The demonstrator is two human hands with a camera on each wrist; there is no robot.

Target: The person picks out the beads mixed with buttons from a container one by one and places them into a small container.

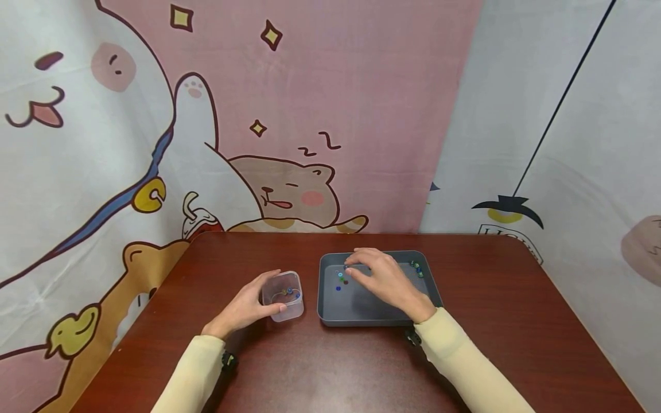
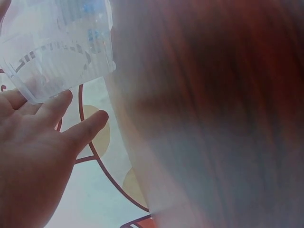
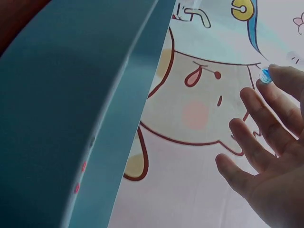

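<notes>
My left hand (image 1: 247,305) grips a small clear plastic box (image 1: 291,313) between thumb and fingers. A few beads (image 1: 290,291) and a thin string show inside that box. Over the left part of a grey tray (image 1: 372,314), my right hand (image 1: 386,280) pinches a blue bead (image 3: 265,76) between thumb and index finger, its other fingers spread. Several loose beads (image 1: 341,279) lie in the tray below the fingertips. In the left wrist view the box (image 2: 52,71) is tilted at the top left, touched by the left hand (image 2: 38,137).
More beads (image 1: 417,268) sit in the tray's far right corner, beside its raised rim. Box and tray are side by side on a dark red-brown wooden table (image 1: 320,367), with a narrow gap between them. A printed cloth (image 1: 361,115) hangs behind the table.
</notes>
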